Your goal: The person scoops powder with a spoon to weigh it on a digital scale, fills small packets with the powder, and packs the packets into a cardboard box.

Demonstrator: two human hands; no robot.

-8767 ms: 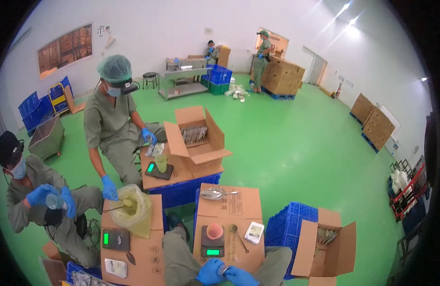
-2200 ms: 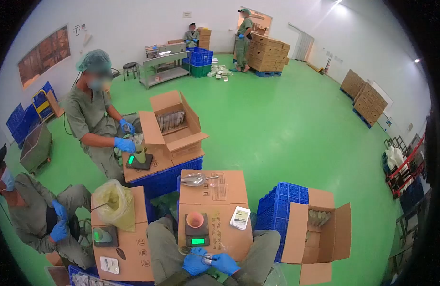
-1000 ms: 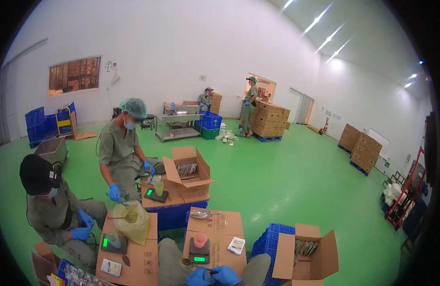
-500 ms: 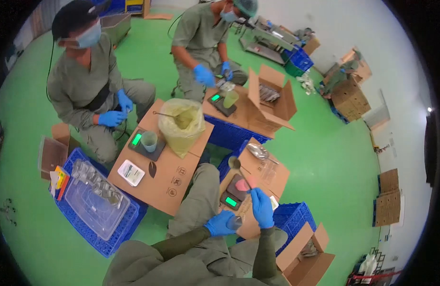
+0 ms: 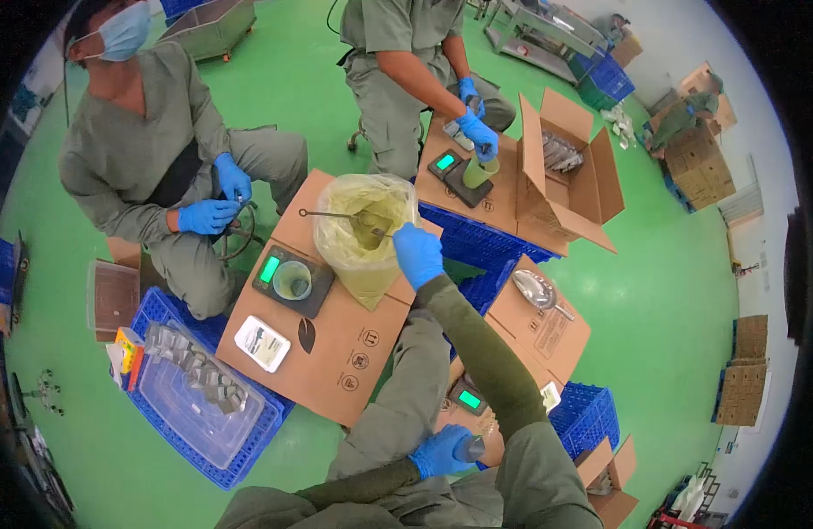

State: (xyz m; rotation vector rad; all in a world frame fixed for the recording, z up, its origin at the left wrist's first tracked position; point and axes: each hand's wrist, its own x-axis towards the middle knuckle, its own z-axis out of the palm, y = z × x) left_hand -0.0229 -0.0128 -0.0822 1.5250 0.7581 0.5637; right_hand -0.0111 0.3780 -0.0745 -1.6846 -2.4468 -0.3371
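Note:
My right hand (image 5: 418,254) is closed on the handle of a long-handled scoop (image 5: 379,232), at the mouth of a clear plastic bag (image 5: 367,273) of green powder (image 5: 368,227). Much of the scoop is hidden by my hand and the powder. Low in my lap, my left hand (image 5: 440,451) is wrapped around a small grey packet (image 5: 469,448); its opening cannot be made out. A second spoon (image 5: 327,214) rests across the bag's rim. Beyond my right forearm, a scale (image 5: 468,398) with a green display is partly covered by my sleeve.
A cup (image 5: 293,280) stands on another scale (image 5: 267,268), beside a white tub (image 5: 263,343). A metal scoop (image 5: 536,289) lies on the right carton. Grey packets (image 5: 195,370) line a blue crate (image 5: 164,438). Two co-workers sit opposite; one's gloved hand (image 5: 478,135) reaches over a cup (image 5: 481,170).
My right hand has swung forward and left with the scoop, from above the right scale into the powder bag. My left hand still holds the packet low. The camera view has shifted.

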